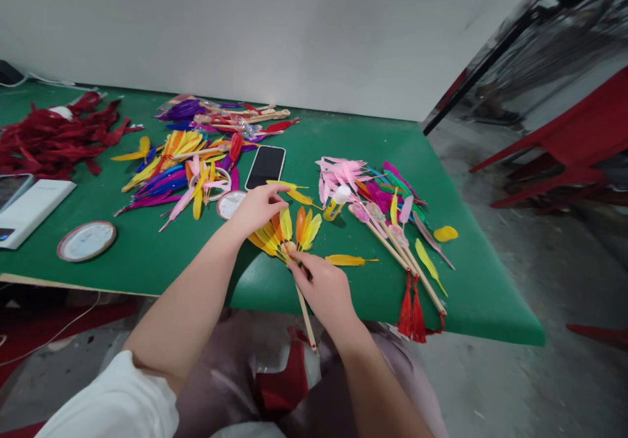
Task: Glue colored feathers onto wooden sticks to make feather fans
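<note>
My right hand [324, 286] is closed around the base of a feather fan [286, 232], where yellow and orange feathers spread from the top of a pale wooden stick [305, 317]. The stick points down past the table's front edge, and a bit of red shows at its lower end. Above the fan, my left hand [260, 209] reaches in with thumb and index finger apart, the fingertips beside loose yellow feathers [299, 196] on the table. A yellow glue stick [337, 202] with a white cap stands just right of those feathers. Another yellow feather [346, 260] lies right of my right hand.
The green table [392, 140] meets a pale wall. A phone [265, 167], mixed feathers [181, 144], and round lids [87, 240] lie left of centre. Pink feathers [341, 173] and sticks with red tassels [416, 307] are on the right. Dark red strips [53, 134] are heaped far left.
</note>
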A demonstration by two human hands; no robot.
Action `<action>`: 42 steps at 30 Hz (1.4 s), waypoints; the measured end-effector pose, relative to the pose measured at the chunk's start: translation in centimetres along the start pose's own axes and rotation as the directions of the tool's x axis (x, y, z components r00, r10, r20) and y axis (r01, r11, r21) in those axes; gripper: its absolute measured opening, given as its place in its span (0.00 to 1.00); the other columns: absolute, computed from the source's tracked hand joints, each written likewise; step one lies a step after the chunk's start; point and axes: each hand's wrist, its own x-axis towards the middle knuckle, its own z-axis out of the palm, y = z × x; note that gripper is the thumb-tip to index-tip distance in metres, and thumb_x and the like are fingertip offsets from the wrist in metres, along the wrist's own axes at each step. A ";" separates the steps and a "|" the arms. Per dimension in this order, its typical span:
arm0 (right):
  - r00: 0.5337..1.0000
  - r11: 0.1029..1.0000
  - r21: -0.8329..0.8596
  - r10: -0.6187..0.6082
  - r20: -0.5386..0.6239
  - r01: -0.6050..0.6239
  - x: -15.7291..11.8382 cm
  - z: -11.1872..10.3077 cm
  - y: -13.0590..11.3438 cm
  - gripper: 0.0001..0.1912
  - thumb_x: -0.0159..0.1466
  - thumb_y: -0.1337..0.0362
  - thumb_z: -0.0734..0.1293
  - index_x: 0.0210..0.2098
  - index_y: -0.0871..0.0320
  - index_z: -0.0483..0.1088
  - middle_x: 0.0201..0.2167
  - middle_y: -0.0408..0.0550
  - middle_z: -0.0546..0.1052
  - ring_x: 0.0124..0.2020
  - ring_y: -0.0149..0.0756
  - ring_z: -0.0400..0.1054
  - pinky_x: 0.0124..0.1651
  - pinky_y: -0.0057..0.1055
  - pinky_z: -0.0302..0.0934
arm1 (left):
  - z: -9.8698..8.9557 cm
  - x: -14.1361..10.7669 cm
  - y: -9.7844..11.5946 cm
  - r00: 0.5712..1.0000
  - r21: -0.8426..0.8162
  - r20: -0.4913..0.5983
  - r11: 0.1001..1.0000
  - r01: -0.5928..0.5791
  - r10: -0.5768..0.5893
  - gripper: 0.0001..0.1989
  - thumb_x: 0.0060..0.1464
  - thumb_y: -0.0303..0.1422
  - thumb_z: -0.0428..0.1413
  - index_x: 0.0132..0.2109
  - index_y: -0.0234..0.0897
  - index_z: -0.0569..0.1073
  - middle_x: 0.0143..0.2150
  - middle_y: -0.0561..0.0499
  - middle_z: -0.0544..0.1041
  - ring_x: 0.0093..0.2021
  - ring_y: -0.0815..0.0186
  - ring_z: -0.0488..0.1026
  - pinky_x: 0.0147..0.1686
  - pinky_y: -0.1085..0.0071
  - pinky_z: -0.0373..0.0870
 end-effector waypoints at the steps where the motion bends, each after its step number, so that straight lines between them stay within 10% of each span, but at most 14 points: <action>1: 1.000 1.000 -0.001 0.000 -0.001 0.000 0.0 0.0 0.0 0.12 0.60 0.61 0.61 0.42 0.54 0.71 0.30 0.42 0.76 0.28 0.29 0.69 0.30 0.23 0.56 | 0.0 0.0 -0.1 1.000 0.002 0.009 1.000 0.003 -0.003 0.16 0.47 0.30 0.53 0.46 0.39 0.69 0.31 0.52 0.75 0.30 0.70 0.70 0.33 0.73 0.65; 42: 0.999 0.999 -0.041 0.017 -0.038 -0.019 0.0 0.1 -0.4 0.12 0.60 0.61 0.60 0.41 0.53 0.71 0.27 0.42 0.77 0.24 0.29 0.69 0.26 0.23 0.53 | -0.5 -0.1 -0.6 0.999 0.036 -0.037 0.999 0.009 -0.008 0.15 0.53 0.32 0.46 0.48 0.39 0.69 0.36 0.51 0.75 0.35 0.69 0.71 0.38 0.72 0.66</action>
